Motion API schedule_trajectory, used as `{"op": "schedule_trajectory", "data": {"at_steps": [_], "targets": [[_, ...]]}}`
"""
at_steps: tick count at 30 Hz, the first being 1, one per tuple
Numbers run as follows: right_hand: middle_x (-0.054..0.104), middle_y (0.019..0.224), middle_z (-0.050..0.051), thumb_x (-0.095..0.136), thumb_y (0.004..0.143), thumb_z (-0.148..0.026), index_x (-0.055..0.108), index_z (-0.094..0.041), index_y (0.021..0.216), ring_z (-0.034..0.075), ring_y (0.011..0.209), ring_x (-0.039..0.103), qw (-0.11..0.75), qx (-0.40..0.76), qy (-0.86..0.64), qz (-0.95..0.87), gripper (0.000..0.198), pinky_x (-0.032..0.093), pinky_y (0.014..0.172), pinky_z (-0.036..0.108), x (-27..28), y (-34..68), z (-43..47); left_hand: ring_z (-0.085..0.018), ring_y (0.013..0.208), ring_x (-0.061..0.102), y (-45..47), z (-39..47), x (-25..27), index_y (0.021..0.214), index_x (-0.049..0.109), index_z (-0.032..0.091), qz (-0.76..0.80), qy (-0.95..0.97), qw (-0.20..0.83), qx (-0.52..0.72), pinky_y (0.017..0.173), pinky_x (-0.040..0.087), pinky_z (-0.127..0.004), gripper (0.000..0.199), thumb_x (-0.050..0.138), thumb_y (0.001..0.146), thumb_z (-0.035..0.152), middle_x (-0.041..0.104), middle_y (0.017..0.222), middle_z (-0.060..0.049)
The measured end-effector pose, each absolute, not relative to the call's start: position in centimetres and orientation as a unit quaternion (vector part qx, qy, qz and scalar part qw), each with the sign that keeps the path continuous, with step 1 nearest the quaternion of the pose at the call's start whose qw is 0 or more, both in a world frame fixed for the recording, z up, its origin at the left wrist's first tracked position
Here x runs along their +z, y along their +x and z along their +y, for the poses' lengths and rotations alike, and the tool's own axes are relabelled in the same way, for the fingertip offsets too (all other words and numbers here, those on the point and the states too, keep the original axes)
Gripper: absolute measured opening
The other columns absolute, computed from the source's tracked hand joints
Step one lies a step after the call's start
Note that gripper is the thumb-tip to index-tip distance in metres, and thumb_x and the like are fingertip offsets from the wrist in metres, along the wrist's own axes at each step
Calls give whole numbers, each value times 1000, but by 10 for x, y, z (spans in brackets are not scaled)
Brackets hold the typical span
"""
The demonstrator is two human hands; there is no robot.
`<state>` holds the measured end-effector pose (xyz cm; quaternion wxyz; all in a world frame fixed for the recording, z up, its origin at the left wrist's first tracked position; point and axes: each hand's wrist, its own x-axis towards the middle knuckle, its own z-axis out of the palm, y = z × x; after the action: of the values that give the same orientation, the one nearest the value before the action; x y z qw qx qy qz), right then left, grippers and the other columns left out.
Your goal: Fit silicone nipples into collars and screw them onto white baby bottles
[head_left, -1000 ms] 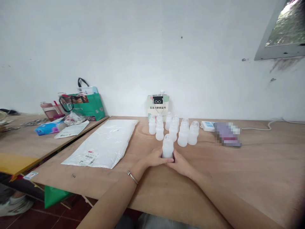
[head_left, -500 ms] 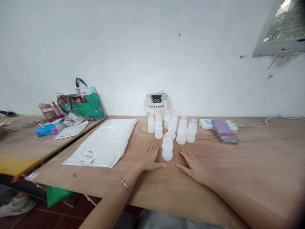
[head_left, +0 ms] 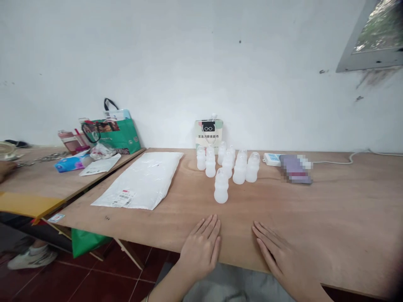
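My left hand (head_left: 202, 242) lies flat near the front edge of the wooden table (head_left: 315, 218), fingers stretched out and holding nothing. To its right, my right hand (head_left: 277, 249) also rests on the wood, palm down with straight fingers. Beyond them stands a white translucent bottle (head_left: 221, 191) with a clear domed cap, touched by neither hand. Several bottles like it stand upright in a loose group farther back, among them one at the left (head_left: 201, 159) and one at the right (head_left: 252, 171).
A white plastic mailer (head_left: 141, 176) with a label lies to the left. Against the wall stands a paper bag (head_left: 203, 133). A power strip (head_left: 272, 159) and a blurred flat object (head_left: 295, 170) are at the right. A green bag (head_left: 124, 136) stands on the neighbouring table.
Both hands have drawn back from beside the front bottle toward the table's near edge. The bottles stand as before, and the view has shifted slightly.
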<state>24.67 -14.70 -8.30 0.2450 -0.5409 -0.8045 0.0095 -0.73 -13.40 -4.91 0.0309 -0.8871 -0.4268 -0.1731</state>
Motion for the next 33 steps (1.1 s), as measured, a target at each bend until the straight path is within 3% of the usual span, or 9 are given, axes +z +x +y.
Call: {"op": "schedule_trajectory", "data": {"at_steps": [7, 13, 18, 20, 23, 26, 30, 33], "targets": [[50, 132, 3, 36, 88, -33, 52, -22, 126, 25, 122, 47, 249, 13, -543, -802, 43, 43, 101, 46, -85, 248, -146, -22, 129, 38, -9, -132, -52, 133, 39, 16, -420, -885, 22, -200, 106, 36, -42, 45, 33, 88, 22, 43, 137, -9], [52, 131, 5, 41, 86, -43, 54, -23, 122, 26, 120, 49, 263, 106, -585, -760, 43, 40, 102, 47, -75, 244, -139, -23, 123, 45, -10, -122, -45, 130, 41, 19, -488, -825, -102, -267, 103, 39, -44, 46, 37, 88, 36, 48, 134, -10], [59, 120, 8, 49, 81, -48, 54, -25, 116, 28, 112, 54, 333, 195, -570, -725, 42, 39, 99, 51, -55, 232, -92, -28, 130, 34, -7, -82, -15, 137, 25, 14, -492, -777, -181, -348, 106, 31, -49, 67, 47, 82, 45, 35, 141, -17], [51, 130, 9, 56, 76, -49, 45, -26, 124, 28, 119, 48, 372, 239, -548, -710, 54, 38, 100, 50, -47, 224, -66, -28, 132, 30, -1, -61, -1, 138, 22, 15, -464, -771, -207, -385, 106, 28, -50, 71, 49, 81, 47, 31, 143, -17], [43, 137, 10, 67, 67, -45, 35, -24, 128, 25, 126, 40, 431, 306, -472, -705, 72, 32, 105, 46, -37, 205, -29, -26, 123, 43, 15, -29, 10, 132, 33, 18, -418, -752, -268, -434, 100, 37, -44, 61, 50, 81, 47, 45, 133, -15], [54, 123, 12, 70, 64, -42, 41, -22, 116, 24, 116, 50, 508, 383, -410, -653, 64, 37, 100, 44, -34, 182, -1, -20, 99, 57, 31, -2, 9, 114, 49, 19, -388, -735, -328, -450, 86, 45, -36, 42, 47, 83, 46, 61, 107, -8], [62, 105, 9, 61, 69, -43, 37, -21, 109, 20, 96, 61, 547, 394, -394, -625, 51, 47, 88, 40, -37, 159, 18, -15, 85, 55, 43, 17, 0, 101, 54, 18, -345, -687, -368, -523, 79, 44, -27, 33, 53, 80, 43, 60, 94, -3], [61, 106, 9, 60, 69, -42, 35, -22, 110, 19, 96, 61, 558, 381, -400, -620, 52, 48, 85, 36, -40, 154, 19, -13, 81, 54, 46, 20, -5, 96, 55, 18, -313, -636, -424, -564, 75, 43, -24, 31, 57, 77, 42, 59, 88, -2]]}}
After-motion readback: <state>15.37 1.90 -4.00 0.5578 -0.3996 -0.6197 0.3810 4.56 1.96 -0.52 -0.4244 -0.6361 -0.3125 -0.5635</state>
